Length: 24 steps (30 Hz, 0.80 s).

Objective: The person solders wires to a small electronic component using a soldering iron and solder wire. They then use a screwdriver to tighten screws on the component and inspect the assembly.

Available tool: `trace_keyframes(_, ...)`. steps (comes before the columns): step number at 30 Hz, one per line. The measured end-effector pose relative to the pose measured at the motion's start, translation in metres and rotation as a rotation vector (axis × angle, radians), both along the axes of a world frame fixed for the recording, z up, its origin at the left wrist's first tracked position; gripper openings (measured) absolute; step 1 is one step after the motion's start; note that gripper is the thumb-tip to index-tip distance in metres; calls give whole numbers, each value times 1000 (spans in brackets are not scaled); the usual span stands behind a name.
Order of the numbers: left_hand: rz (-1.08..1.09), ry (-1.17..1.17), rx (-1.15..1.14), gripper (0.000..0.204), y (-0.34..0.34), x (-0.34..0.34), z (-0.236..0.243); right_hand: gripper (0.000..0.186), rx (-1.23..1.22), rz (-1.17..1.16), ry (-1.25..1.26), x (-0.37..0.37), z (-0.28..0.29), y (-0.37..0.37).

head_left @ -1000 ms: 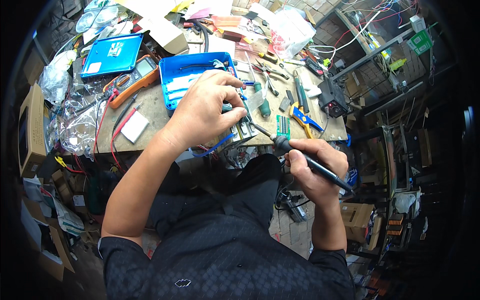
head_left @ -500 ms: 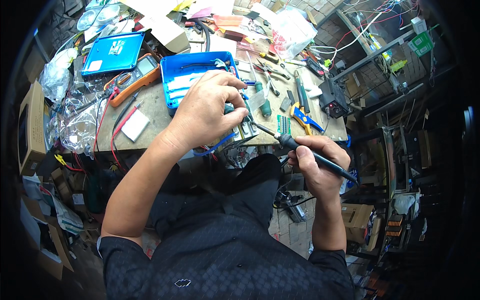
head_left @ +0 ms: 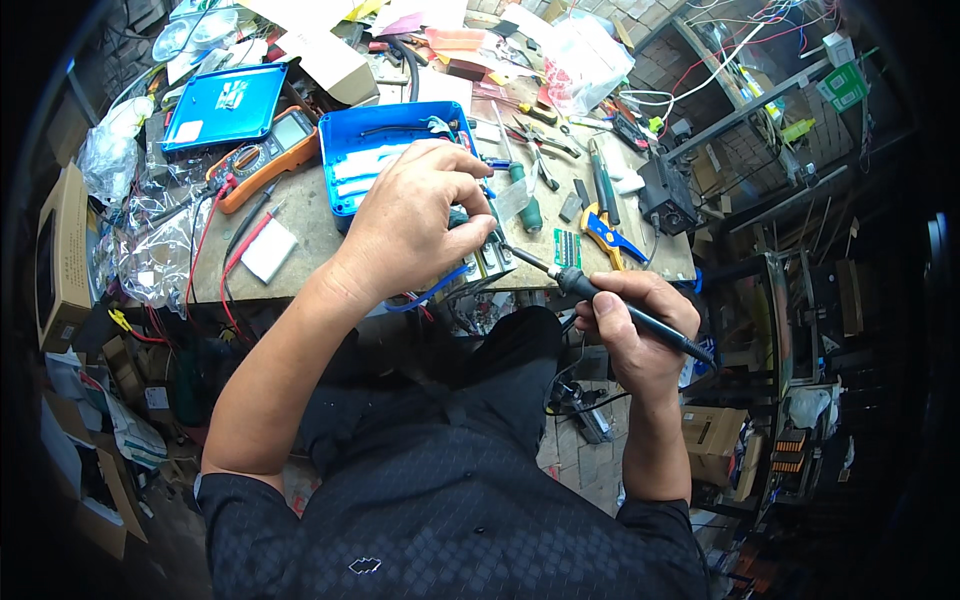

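My right hand (head_left: 640, 325) grips a black-handled soldering iron (head_left: 572, 282), its metal shaft reaching up-left to a small metal assembly (head_left: 492, 258) at the bench's front edge. My left hand (head_left: 422, 205) is curled over that assembly and the near right corner of an open blue plastic box (head_left: 340, 145), which has white pieces inside and dark cables. What its fingers pinch is mostly hidden beneath them. A blue strap (head_left: 430, 295) hangs below the hand. A green circuit board (head_left: 567, 249) lies just right of the iron's tip.
On the cluttered bench (head_left: 310, 265) are a blue lid (head_left: 210, 120), an orange multimeter (head_left: 245, 185) with leads, a green screwdriver (head_left: 530, 210), pliers, a yellow-and-blue wire stripper (head_left: 615, 240) and a black power unit (head_left: 668, 200). A metal rack with wires (head_left: 760, 100) stands right; cardboard boxes (head_left: 60, 260) sit left.
My right hand and the soldering iron have shifted slightly rightward since a second ago, with the iron's tip staying at the assembly. My left hand has barely moved.
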State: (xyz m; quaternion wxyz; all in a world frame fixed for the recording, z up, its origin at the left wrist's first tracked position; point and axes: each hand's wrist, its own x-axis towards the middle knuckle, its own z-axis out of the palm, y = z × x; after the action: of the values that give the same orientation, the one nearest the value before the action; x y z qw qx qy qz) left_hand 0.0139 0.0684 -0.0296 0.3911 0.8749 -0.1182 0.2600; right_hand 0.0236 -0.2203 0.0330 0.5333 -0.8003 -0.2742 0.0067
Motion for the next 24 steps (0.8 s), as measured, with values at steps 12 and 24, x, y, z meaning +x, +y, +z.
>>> trace_keyframes(12,26,13,5,9,-3,-5,3,20,9,-1,-11,1,-1,0)
trace_keyframes(24,28,5,8,9,-3,-4,3,21,34,-40,56,0,0,1)
